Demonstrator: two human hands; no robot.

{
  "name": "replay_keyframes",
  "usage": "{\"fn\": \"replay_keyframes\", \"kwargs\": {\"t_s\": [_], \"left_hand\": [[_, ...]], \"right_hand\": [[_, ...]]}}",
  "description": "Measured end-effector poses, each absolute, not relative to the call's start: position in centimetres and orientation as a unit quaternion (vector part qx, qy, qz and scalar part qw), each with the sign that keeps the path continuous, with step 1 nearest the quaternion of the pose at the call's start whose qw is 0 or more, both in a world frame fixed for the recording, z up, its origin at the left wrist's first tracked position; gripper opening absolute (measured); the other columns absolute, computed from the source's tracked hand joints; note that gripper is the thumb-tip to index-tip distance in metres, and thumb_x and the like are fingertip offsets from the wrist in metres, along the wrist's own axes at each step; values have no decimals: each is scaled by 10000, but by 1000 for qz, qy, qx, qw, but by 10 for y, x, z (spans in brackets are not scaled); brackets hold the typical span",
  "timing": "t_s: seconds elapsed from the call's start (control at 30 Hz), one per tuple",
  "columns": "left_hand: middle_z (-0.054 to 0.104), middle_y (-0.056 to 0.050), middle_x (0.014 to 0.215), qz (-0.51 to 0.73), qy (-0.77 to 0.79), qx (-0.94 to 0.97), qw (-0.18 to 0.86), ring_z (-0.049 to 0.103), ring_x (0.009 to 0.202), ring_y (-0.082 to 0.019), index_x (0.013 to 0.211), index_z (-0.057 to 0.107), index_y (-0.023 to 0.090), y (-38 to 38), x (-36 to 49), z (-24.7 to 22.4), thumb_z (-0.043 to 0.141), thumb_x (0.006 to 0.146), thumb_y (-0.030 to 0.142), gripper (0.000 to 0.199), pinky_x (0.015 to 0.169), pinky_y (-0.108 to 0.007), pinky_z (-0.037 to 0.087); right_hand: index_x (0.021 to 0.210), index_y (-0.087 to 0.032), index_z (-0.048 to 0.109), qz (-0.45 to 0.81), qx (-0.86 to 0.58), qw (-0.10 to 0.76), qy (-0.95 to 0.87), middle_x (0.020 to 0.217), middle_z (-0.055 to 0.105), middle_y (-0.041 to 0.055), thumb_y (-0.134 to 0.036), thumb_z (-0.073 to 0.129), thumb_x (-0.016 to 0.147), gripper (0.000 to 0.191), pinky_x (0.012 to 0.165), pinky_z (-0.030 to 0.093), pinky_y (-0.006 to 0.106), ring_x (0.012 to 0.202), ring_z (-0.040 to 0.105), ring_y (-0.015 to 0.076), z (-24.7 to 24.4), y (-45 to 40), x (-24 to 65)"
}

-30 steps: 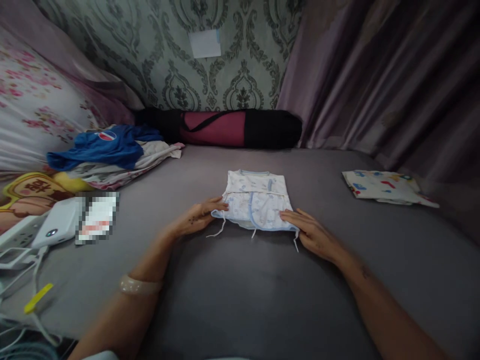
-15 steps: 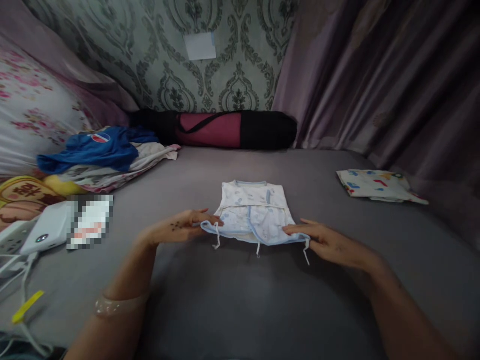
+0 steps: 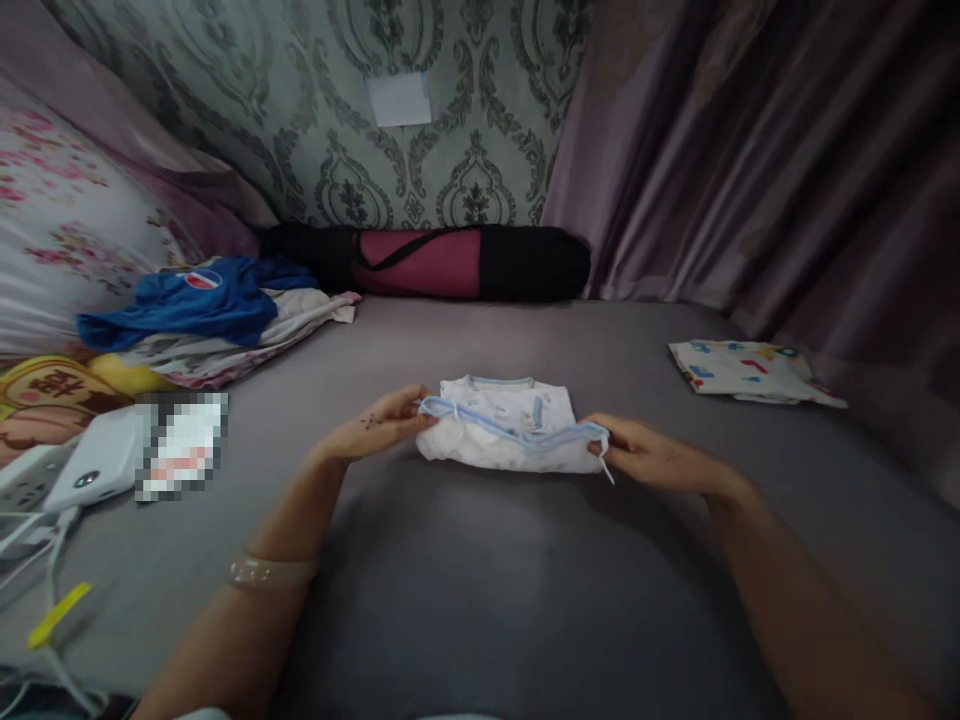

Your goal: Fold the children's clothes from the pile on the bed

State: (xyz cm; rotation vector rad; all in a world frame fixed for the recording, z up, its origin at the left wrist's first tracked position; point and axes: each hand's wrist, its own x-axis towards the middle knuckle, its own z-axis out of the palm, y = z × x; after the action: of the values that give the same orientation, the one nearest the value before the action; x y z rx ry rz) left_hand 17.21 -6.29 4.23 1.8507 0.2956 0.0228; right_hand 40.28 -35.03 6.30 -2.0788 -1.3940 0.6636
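Note:
A small white baby shirt [image 3: 510,455] with blue edging and thin white ties lies in front of me on the grey sheet. Its lower part is lifted and folded up over the front, and the neckline still shows at the far side. At the left corner of the hem, my left hand [image 3: 386,422] pinches the blue-edged cloth between thumb and fingers. My right hand [image 3: 637,450] grips the opposite corner, where a white tie dangles. Some fingertips are hidden by the fabric.
Beyond the shirt, a black and maroon bag [image 3: 420,262] lies along the wall. Folded patterned cloth [image 3: 750,370] rests at the right. On the left are a blue garment [image 3: 187,300], a white power bank [image 3: 101,455] with cables, and a floral pillow [image 3: 67,210].
Both hands have raised the shirt's lower hem and carried it away from me, folding it over the front. The ties that hung toward me have moved up with it.

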Motion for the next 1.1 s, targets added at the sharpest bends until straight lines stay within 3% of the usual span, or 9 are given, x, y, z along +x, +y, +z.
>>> {"fn": "replay_keyframes", "kwargs": {"t_s": [0.1, 0.23, 0.57, 0.7, 0.9, 1.1], "left_hand": [[623, -34, 873, 60, 137, 779, 609, 581, 812, -148, 910, 571, 154, -57, 188, 36, 661, 784, 410, 300, 758, -268, 463], [571, 5, 750, 114, 167, 777, 597, 529, 699, -119, 835, 582, 146, -46, 208, 26, 677, 745, 405, 290, 654, -233, 416], [618, -27, 716, 187, 254, 742, 591, 536, 641, -143, 793, 651, 146, -40, 242, -5, 606, 755, 357, 219, 593, -248, 387], [570, -23, 629, 202, 310, 753, 544, 522, 600, -156, 694, 617, 160, -38, 251, -14, 591, 783, 398, 255, 534, -252, 357], [587, -32, 663, 245, 368, 737, 512, 534, 610, -152, 748, 548, 182, -33, 260, -21, 671, 733, 341, 202, 528, -247, 387], [540, -13, 635, 282, 313, 757, 500, 496, 598, -136, 721, 576, 177, -31, 263, -21, 514, 831, 358, 220, 536, -243, 367]], "right_hand": [[836, -180, 607, 293, -733, 299, -537, 777, 616, 15, -485, 476, 864, 334, 634, 454, 239, 707, 555, 150, 59, -337, 417], [852, -172, 616, 264, -740, 341, -515, 823, 628, 24, -518, 493, 832, 367, 696, 453, 265, 761, 564, 165, 46, -320, 436], [837, -170, 648, 197, -772, 379, -471, 750, 637, 17, -367, 533, 775, 236, 649, 429, 259, 695, 558, 158, -6, -292, 476], [886, -184, 657, 188, -786, 396, -437, 796, 681, 45, -300, 565, 761, 193, 653, 457, 256, 733, 611, 177, -16, -287, 480], [822, -178, 640, 160, -831, 403, -349, 714, 677, 67, -312, 612, 779, 144, 558, 429, 242, 626, 598, 167, -18, -279, 478], [937, -147, 658, 135, -805, 460, -349, 872, 718, 71, -299, 529, 852, 217, 659, 459, 219, 757, 622, 145, -16, -272, 472]]}}
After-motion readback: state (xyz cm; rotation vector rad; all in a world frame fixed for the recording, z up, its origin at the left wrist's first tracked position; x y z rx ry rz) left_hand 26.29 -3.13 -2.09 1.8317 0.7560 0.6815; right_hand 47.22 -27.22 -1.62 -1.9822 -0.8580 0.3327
